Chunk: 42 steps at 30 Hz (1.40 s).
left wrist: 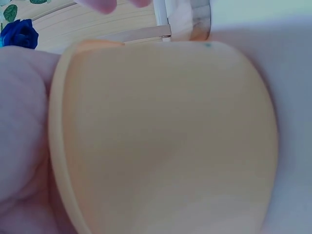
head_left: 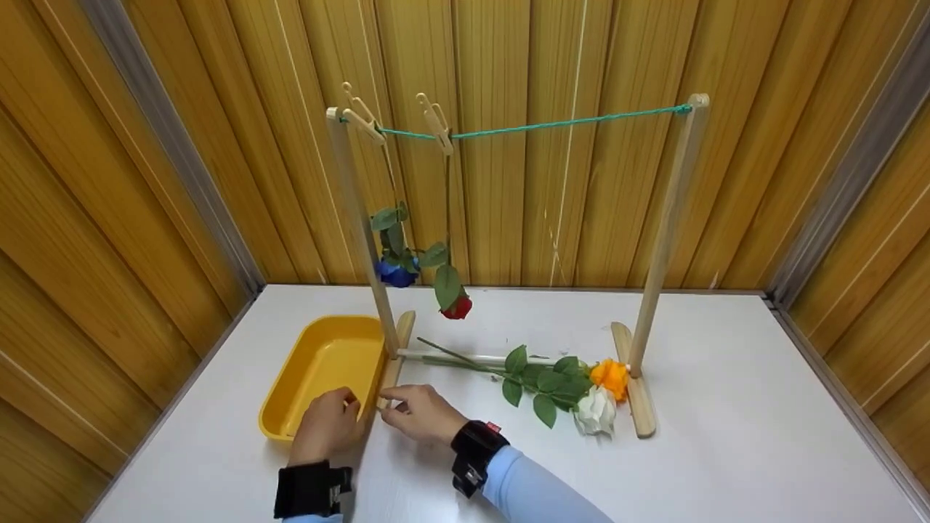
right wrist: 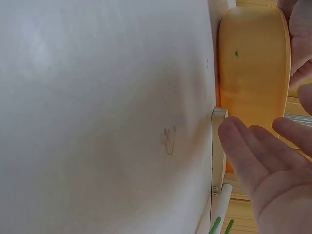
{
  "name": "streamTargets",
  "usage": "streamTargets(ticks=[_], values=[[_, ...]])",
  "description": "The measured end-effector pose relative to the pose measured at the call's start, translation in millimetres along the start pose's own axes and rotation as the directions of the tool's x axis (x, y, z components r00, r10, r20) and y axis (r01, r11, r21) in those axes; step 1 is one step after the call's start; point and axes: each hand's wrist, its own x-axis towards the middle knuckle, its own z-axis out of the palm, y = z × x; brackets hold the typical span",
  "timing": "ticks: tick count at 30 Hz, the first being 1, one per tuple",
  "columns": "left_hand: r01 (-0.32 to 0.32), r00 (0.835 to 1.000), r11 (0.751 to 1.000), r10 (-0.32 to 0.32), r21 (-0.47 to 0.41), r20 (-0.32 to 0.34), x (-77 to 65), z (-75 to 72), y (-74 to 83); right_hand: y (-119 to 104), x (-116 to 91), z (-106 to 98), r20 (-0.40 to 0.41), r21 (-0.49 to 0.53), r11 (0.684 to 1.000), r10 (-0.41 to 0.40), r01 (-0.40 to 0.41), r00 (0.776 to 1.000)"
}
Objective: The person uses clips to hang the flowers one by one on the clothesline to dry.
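My left hand (head_left: pixel 327 425) is over the near right part of a yellow plastic tub (head_left: pixel 283 388), its fingers bent inward at the rim. What its fingertips touch is hidden; I cannot tell whether they hold anything. In the left wrist view, the palm (left wrist: pixel 24 141) lies along the rim and the tub's outer wall (left wrist: pixel 165 131) fills the middle. My right hand (head_left: pixel 425 414) is beside the tub's right wall, close to the wooden rack foot (head_left: pixel 391 374). The right wrist view shows its fingers (right wrist: pixel 241 151) extended and apart from the thumb, with nothing between them.
A green cord (head_left: pixel 567 123) spans two wooden posts. Wooden clothespins (head_left: pixel 438 123) hold a blue rose (head_left: pixel 397 272) and a red rose (head_left: pixel 456 307) upside down from it. An orange rose (head_left: pixel 610 378) and a white rose (head_left: pixel 596 412) lie by the right foot (head_left: pixel 641 410).
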Motion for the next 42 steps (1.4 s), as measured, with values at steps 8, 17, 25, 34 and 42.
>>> streamTargets(ticks=[8,17,25,34,42], values=[[-0.033,0.999,0.998,0.031,-0.048,-0.040,-1.7,-0.4,-1.3,1.0,-0.8,0.6,0.040,0.044,0.999,0.024,-0.026,0.999],[-0.074,0.997,0.996,0.072,-0.050,-0.034,-2.3,0.5,-4.3,5.0,-3.3,-0.9,0.019,0.035,0.999,0.014,-0.014,1.000],[-0.079,0.992,0.996,0.082,0.031,-0.100,-3.7,2.0,-5.2,5.6,-3.3,-1.3,0.005,0.008,1.000,-0.013,0.013,1.000],[-0.011,1.000,1.000,0.012,0.017,-0.023,-1.9,3.9,-0.8,3.4,-1.6,1.4,0.073,-0.059,0.997,-0.053,0.058,0.996],[-0.006,1.000,1.000,0.006,-0.025,-0.006,0.4,2.0,-0.6,2.7,0.1,6.2,0.148,-0.058,0.998,0.015,-0.007,0.989]])
